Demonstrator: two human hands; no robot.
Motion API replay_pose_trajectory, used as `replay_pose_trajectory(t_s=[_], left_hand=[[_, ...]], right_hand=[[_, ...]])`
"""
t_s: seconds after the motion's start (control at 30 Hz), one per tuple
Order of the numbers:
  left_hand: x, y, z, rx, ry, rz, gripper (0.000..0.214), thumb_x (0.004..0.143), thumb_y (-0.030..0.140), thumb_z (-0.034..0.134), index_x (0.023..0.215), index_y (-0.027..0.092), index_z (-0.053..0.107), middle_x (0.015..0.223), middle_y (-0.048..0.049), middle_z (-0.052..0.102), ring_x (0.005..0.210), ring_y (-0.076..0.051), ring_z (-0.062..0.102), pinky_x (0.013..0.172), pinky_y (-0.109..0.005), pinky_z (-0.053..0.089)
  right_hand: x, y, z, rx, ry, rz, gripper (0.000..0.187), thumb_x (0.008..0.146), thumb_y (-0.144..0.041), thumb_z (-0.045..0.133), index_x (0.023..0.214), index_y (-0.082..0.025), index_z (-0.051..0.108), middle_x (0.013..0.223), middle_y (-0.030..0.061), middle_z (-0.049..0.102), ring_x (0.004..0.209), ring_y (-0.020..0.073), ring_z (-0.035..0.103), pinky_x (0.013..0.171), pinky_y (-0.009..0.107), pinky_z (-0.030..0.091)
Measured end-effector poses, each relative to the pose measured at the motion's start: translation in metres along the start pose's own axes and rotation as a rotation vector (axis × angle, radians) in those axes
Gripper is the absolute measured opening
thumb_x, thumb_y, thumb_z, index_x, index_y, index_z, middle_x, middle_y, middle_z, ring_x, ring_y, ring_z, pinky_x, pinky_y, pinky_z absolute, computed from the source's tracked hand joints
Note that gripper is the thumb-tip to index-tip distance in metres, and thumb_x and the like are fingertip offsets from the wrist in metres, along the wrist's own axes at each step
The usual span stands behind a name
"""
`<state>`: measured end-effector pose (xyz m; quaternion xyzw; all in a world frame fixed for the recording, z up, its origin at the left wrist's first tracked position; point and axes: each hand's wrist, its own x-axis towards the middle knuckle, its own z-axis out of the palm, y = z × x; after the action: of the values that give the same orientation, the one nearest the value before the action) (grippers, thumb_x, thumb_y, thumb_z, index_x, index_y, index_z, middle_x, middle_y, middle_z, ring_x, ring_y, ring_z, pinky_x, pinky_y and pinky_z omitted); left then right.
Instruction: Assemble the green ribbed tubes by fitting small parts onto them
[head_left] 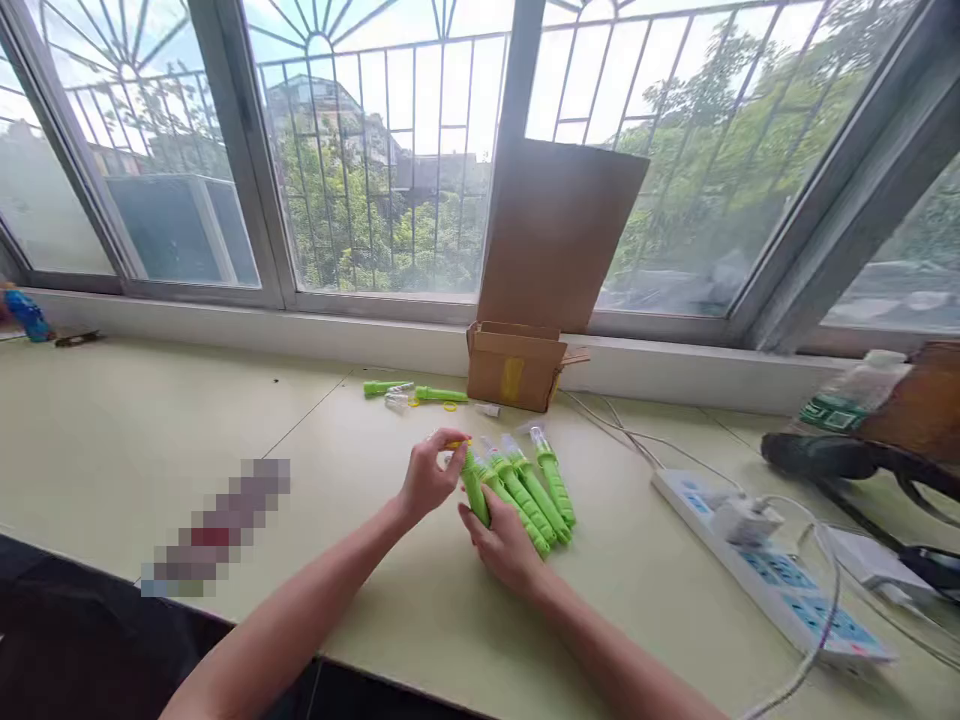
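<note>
My right hand (504, 540) is closed around a bright green plastic handle (474, 488), which stands tilted above the table. At its upper end my left hand (431, 475) pinches a small yellow ring (459, 443); whether the ring is around the handle I cannot tell. Right beside lie several similar green handles with ribbed grips and clear plastic tips (555, 480), side by side. Farther back are two more green handles (441, 394), a loose yellow ring (450, 406) and small clear caps (487, 410).
An open cardboard box (517, 365) with a raised flap stands against the windowsill. To the right lie a power strip (772, 570) with plugs and cables, a black strap (817, 460) and a plastic bottle (855, 390). A pixelated patch covers something at left.
</note>
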<state>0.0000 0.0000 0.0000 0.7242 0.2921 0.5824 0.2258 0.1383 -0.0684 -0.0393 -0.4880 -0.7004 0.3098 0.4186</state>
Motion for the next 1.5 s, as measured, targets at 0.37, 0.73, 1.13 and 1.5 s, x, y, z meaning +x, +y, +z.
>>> replay_pose_trajectory(t_s=[0.37, 0.73, 1.13, 1.5], left_hand=[[-0.001, 0.005, -0.002, 0.066, -0.053, 0.057, 0.014, 0.085, 0.022, 0.057, 0.098, 0.019, 0.062, 0.092, -0.0058, 0.070, 0.086, -0.017, 0.068, 0.081, -0.033, 0.057], [0.002, 0.007, -0.002, 0.114, 0.042, 0.092, 0.014, 0.083, 0.023, 0.062, 0.096, 0.019, 0.064, 0.089, -0.0054, 0.069, 0.079, -0.015, 0.065, 0.070, -0.029, 0.056], [0.004, -0.004, -0.006, 0.126, -0.095, 0.144, 0.020, 0.084, 0.024, 0.059, 0.103, 0.018, 0.064, 0.095, -0.0086, 0.058, 0.084, -0.018, 0.059, 0.071, -0.033, 0.055], [0.002, -0.001, -0.006, 0.118, -0.110, 0.132, 0.018, 0.086, 0.023, 0.056, 0.103, 0.020, 0.060, 0.099, -0.0073, 0.067, 0.091, -0.019, 0.064, 0.083, -0.036, 0.053]], right_hand=[[0.001, -0.006, -0.002, 0.033, 0.017, 0.018, 0.019, 0.093, -0.038, 0.047, 0.093, -0.020, 0.051, 0.058, -0.0039, 0.050, 0.044, 0.0122, 0.043, 0.046, 0.026, 0.036], [0.002, -0.004, 0.000, 0.222, 0.177, 0.138, 0.028, 0.086, -0.045, 0.055, 0.098, -0.023, 0.043, 0.067, -0.0034, 0.053, 0.041, 0.0121, 0.046, 0.036, 0.025, 0.038], [0.006, -0.009, -0.003, 0.517, 0.091, 0.222, 0.034, 0.088, -0.054, 0.049, 0.088, -0.020, 0.051, 0.049, -0.0073, 0.042, 0.036, 0.0089, 0.035, 0.035, 0.022, 0.030], [0.003, -0.011, -0.001, 0.632, 0.024, 0.281, 0.036, 0.081, -0.054, 0.060, 0.092, -0.022, 0.049, 0.046, -0.0113, 0.041, 0.028, 0.0050, 0.024, 0.027, 0.018, 0.022]])
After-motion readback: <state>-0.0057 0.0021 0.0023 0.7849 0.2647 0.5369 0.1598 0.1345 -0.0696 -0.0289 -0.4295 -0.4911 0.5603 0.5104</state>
